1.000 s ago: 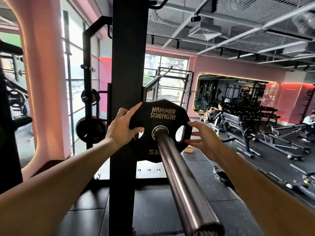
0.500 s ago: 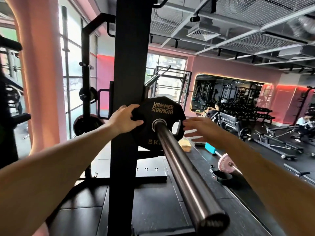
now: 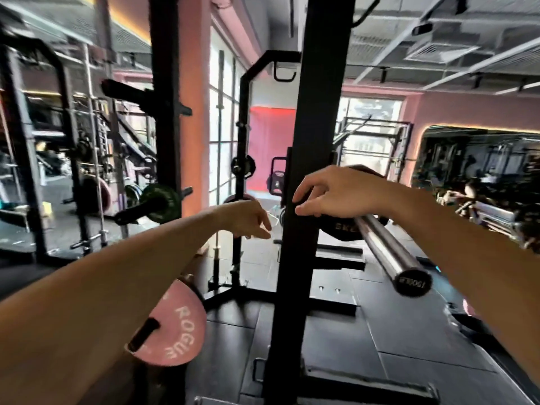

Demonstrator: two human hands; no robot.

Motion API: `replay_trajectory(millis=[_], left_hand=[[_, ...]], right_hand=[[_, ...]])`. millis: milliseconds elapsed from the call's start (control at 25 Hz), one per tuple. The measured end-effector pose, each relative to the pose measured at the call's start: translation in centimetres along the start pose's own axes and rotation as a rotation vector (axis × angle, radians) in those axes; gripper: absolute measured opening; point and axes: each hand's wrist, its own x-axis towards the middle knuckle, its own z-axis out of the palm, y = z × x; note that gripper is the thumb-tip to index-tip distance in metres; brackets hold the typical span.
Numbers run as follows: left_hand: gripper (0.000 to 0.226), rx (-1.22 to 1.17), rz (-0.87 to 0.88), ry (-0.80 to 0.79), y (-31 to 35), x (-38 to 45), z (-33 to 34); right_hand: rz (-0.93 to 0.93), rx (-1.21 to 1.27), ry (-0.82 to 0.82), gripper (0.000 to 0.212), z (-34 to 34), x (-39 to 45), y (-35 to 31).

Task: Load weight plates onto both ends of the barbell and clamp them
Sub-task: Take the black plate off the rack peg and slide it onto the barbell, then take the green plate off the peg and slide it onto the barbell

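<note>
A black rack upright [image 3: 306, 176] is seen at centre. The steel barbell [image 3: 388, 249] is laid to its right, with a black weight plate [image 3: 344, 226] seated on the sleeve, partly hidden. A pink plate [image 3: 175, 331] is stored lower left. Nothing is held: the right hand [image 3: 330, 194] and left hand [image 3: 248, 219] are loosely curled, apart.
</note>
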Motion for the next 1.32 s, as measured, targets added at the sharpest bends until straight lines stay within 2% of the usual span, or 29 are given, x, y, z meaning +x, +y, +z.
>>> replay_trajectory(millis=[120, 200, 320, 480, 600, 720, 960, 1080, 1200, 1320], left_hand=[[0.025, 0.028, -0.056, 0.075, -3.4, -3.5, -1.6], [0.022, -0.013, -0.083, 0.064, -6.8, -5.8, -2.6], [0.017, -0.058, -0.06, 0.076, -13.5, -9.6, -4.5], [0.019, 0.062, -0.045, 0.081, -23.3, -15.0, -8.1], [0.018, 0.066, -0.094, 0.05, -31.5, -18.0, -10.7], [0.018, 0.053, -0.125, 0.038, -37.1, -18.9, -12.7], [0.011, -0.006, -0.145, 0.111, -44.6, -15.6, -14.1], [0.017, 0.02, -0.16, 0.147, -47.4, -12.4, -13.3], [0.03, 0.005, -0.18, 0.166, -50.8, -7.0, -13.1], [0.05, -0.036, -0.205, 0.2, -54.2, -0.2, -13.5]], right_hand=[[0.011, -0.034, -0.071, 0.025, 3.9, 0.9, -2.9], [0.038, -0.017, -0.111, 0.023, 6.7, 2.1, -4.2], [0.061, 0.019, -0.148, 0.021, 11.1, 5.2, -7.2], [0.092, 0.119, -0.21, 0.021, 18.0, 10.5, -12.4], [0.099, 0.154, -0.229, 0.012, 22.9, 14.7, -16.5], [0.165, 0.193, -0.229, 0.014, 25.7, 18.2, -18.7], [0.253, 0.19, -0.207, 0.016, 28.5, 25.7, -19.0], [0.277, 0.183, -0.17, 0.022, 30.5, 29.9, -17.6], [0.297, 0.213, -0.109, 0.036, 32.3, 36.0, -15.0], [0.338, 0.28, -0.007, 0.061, 33.1, 43.1, -11.5]])
